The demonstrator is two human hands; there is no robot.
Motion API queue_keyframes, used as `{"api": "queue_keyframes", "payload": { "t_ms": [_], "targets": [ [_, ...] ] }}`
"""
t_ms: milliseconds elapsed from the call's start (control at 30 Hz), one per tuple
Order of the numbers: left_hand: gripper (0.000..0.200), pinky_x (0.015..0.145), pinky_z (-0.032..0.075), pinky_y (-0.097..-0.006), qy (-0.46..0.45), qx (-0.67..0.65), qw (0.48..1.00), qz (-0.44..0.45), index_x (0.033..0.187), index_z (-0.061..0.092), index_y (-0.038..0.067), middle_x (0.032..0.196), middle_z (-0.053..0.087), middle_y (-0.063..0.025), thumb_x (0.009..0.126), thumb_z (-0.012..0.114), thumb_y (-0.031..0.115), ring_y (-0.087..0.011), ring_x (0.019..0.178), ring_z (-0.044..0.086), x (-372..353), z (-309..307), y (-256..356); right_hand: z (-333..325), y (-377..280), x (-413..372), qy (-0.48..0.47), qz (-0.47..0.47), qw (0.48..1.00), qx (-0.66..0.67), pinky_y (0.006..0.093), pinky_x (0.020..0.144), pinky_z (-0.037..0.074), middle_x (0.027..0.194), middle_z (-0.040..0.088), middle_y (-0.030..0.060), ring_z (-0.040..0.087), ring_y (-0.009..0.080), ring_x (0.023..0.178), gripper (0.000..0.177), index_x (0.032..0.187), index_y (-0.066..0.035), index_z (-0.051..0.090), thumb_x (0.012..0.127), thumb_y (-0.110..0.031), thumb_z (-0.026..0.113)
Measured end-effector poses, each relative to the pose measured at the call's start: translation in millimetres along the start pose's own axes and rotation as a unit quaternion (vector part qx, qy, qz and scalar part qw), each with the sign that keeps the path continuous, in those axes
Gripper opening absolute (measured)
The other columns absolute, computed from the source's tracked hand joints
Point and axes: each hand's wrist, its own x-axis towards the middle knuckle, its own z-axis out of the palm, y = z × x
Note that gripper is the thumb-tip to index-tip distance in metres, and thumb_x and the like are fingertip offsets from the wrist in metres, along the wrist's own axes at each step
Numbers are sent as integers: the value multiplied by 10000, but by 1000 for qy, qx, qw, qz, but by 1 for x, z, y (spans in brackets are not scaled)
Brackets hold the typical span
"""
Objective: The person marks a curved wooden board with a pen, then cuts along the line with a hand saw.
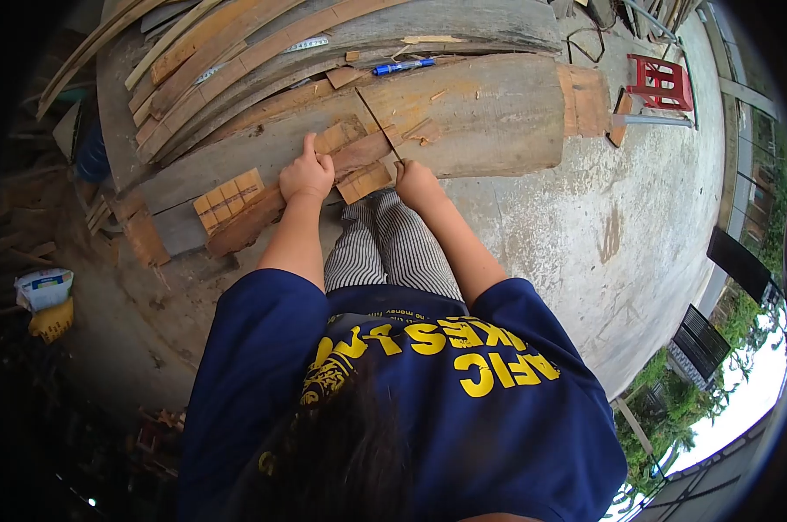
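A rough brown wooden plank [358,154] lies slantwise across a large board. My left hand [308,172] grips the plank near its middle and presses it down, one digit pointing up. Closed around the near end of a saw [378,122] is my right hand [418,185], which hides the handle. The thin dark blade, seen almost edge-on, crosses the plank near its right end. Beside the plank are a wooden block [364,183] on the near side and another block [339,135] on the far side. A block with dark lines [230,198] sits by its left part.
The broad grey-brown board [498,113] serves as the work surface. Beyond it lie a blue marker [402,66], a measuring tape [311,43] and several curved wood strips [237,74]. A red plastic stool [659,83] stands at far right; a bag [43,289] rests at left.
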Motion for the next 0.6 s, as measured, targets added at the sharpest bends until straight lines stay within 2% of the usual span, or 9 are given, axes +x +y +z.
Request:
{"api": "queue_keyframes", "payload": {
  "t_ms": [133,200,267,300,367,400,467,533,600],
  "targets": [
    [483,657,513,-443,5,-3,1000,7,1304,363,220,769,672,-127,827,395,288,-314,684,652,1,1,-1,-18,13,-28,-16,-36,999,15,501,759,454,859,592,309,570,471,845,338,902,44,594,930,-246,421],
    [485,655,514,-442,6,-7,1000,9,1303,365,219,760,671,-127,824,399,286,-314,678,651,1,2,-1,-43,20,-62,-51,8,998,27,491,752,450,828,591,300,557,486,824,356,900,58,583,934,-261,428],
    [487,654,514,-442,9,-11,1000,3,1302,368,219,751,669,-128,821,402,283,-315,673,650,1,2,-2,-52,41,-85,-26,-20,999,21,430,582,459,660,595,215,575,393,606,369,837,23,566,948,-298,421],
    [484,654,515,-442,11,-10,1000,7,1298,374,216,746,667,-133,820,404,279,-315,670,650,1,1,-2,-59,44,-94,-32,-24,999,17,430,582,459,660,595,215,575,393,606,369,837,23,566,948,-298,421],
    [481,653,516,-443,12,-10,1000,7,1295,380,214,741,665,-138,819,405,276,-315,667,650,1,0,-3,-73,42,-110,-101,65,983,141,390,505,434,554,509,132,521,264,490,391,788,1,522,961,-331,409],
    [476,654,517,-443,15,-10,1000,10,1290,386,210,736,664,-140,819,403,274,-316,663,649,0,0,-4,-81,34,-117,-104,64,983,138,390,505,434,554,509,132,521,264,490,391,788,1,522,961,-331,409],
    [471,655,517,-444,18,-13,1000,14,1286,391,207,732,663,-142,820,402,273,-317,659,648,0,-1,-2,-100,16,-129,-283,196,837,425,282,358,276,488,338,13,301,103,383,392,753,-71,447,980,-382,370],
    [465,653,517,-441,10,-16,1000,13,1281,395,201,721,662,-139,822,398,269,-316,651,647,0,-2,-2,-103,7,-136,-315,187,812,455,223,319,208,484,297,-27,242,67,351,368,766,-103,414,985,-390,343],
    [471,652,515,-450,4,-19,1000,5,1290,386,221,737,662,-141,821,399,271,-324,665,646,1,-2,-2,-105,2,-139,-385,185,735,526,216,319,207,479,295,-24,233,65,350,379,758,-91,415,982,-391,352]
  ]
}}
